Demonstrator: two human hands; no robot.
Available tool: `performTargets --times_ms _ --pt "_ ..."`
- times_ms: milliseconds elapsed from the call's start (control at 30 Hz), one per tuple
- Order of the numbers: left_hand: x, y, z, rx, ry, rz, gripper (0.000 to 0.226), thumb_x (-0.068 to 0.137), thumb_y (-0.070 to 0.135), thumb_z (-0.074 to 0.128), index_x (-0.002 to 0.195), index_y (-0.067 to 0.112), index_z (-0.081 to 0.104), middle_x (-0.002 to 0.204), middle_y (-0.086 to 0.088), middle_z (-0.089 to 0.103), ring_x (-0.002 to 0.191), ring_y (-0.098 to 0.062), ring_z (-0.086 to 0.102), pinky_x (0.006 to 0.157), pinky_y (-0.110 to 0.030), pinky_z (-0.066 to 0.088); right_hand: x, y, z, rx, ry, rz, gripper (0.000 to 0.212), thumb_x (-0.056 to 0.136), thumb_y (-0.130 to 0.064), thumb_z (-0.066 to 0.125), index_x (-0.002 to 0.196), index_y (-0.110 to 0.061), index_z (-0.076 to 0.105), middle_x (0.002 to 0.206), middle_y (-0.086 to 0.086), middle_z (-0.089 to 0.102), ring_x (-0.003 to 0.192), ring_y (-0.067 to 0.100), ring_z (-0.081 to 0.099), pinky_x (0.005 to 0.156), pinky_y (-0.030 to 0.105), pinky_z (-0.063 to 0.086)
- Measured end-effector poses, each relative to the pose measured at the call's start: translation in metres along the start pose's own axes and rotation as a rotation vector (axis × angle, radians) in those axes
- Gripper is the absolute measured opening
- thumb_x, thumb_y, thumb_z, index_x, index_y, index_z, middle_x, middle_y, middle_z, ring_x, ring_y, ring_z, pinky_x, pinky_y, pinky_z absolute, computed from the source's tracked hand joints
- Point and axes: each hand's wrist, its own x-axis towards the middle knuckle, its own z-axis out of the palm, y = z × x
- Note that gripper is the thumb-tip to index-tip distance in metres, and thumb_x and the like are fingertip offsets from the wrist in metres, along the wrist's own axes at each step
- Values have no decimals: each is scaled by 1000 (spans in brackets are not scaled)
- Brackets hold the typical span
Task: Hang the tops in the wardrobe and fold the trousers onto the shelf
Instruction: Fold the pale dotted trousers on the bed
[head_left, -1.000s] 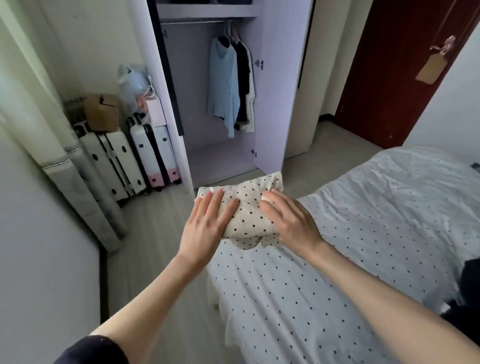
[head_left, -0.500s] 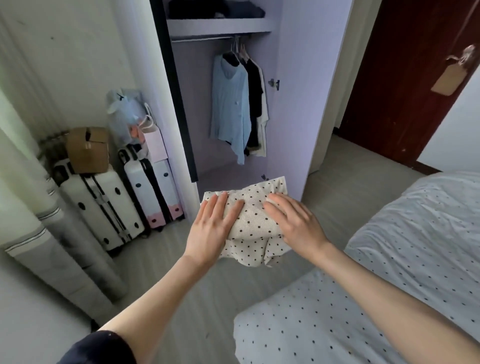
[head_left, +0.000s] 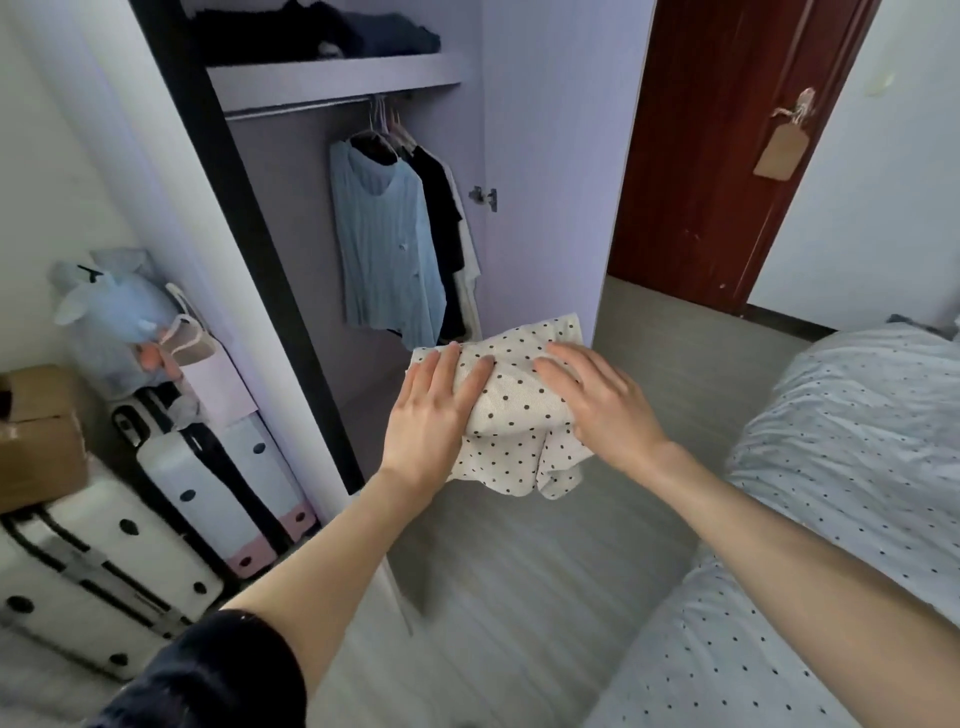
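- No brand or writing can be read anywhere; the tag (head_left: 777, 152) hanging from the door (head_left: 727, 156) handle looks blank.
- The left hand (head_left: 426, 415) and right hand (head_left: 597, 410) carry the folded trousers (head_left: 514, 410), cream with dark dots, in mid-air between them.
- The fingers (head_left: 447, 369) of both hands lie nearly straight over the top of the bundle; the thumbs are hidden under the cloth, so the hold from below cannot be judged.
- A loose end of the trousers hangs below the fold.
- The trousers are in front of the open wardrobe (head_left: 540, 156), well below its shelf (head_left: 332, 78).
- The shelf carries dark folded clothes (head_left: 322, 31), cut off by the top edge.
- Under the shelf a blue top (head_left: 384, 249), a black one and a pale one hang on the rail (head_left: 296, 109), with free rail to their left.
- Bare floor (head_left: 519, 571) lies between the wardrobe and the bed (head_left: 831, 467).
- Suitcases (head_left: 104, 561), a box (head_left: 36, 431) and a soft toy (head_left: 114, 317) crowd the left wall, partly cut off.
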Motion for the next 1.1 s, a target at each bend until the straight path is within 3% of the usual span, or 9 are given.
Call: performTargets --times_ms 233,500,633,800,967,1100 --pt "119 -38 51 7 46 9 69 63 -22 60 125 8 57 125 -28 54 111 -44 53 92 -51 46 86 84 59 -6 10 33 63 48 28 58 105 1 67 111 19 65 99 33 65 67 43 58" --pt "316 -88 113 132 105 -52 71 65 -21 61 128 10 55 129 -26 52 116 -43 51 91 -51 49 240 222 142 58 59 8 63 49 28 58 106 2 66 111 20 65 99 36 65 63 45 57" --pt "395 -115 115 233 174 -70 76 55 -25 65 124 9 58 122 -26 56 110 -44 54 87 -49 50 317 270 168 96 118 -46 67 44 26 60 106 1 67 110 18 66 96 34 66 59 40 57" --pt "468 -163 104 341 237 -111 80 63 -22 62 133 15 50 136 -21 47 124 -41 44 100 -48 41 407 294 198 134 212 -105 70 41 27 63 106 2 67 109 19 65 95 34 66 61 39 56" --pt "531 -222 88 445 326 -107 74 67 -18 60 133 14 51 136 -23 46 124 -40 43 96 -47 43 501 301 226 153 283 -160 77 38 28 64 110 2 64 112 20 64 98 36 65 65 41 55" --pt "568 -273 74 506 419 -148 67 76 -16 50 136 15 48 140 -21 42 128 -39 40 102 -46 39 575 299 244 197 245 -181 74 63 21 53 131 -8 51 137 10 49 123 27 47 84 35 46"
